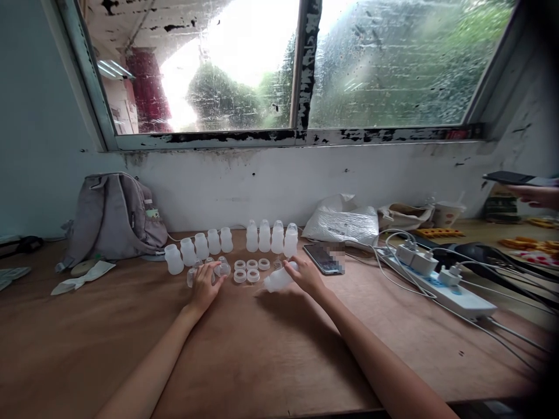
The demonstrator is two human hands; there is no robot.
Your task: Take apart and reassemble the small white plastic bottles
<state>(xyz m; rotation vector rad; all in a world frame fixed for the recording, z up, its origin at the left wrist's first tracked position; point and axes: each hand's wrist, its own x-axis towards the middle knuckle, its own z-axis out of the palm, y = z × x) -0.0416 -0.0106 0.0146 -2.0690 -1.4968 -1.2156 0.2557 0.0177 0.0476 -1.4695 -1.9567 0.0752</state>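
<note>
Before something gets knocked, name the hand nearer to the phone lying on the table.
Right. The right hand, holding a bottle, is just left of the phone; the left hand is farther left, beyond the white rings.

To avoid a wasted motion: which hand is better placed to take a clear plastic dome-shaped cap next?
Probably the left hand: its fingers are right at the clear plastic dome-shaped caps, while the right hand is occupied, holding a translucent white plastic bottle tilted sideways, farther from them.

matt plastic bottles (264,238), wooden table (244,355)
</note>
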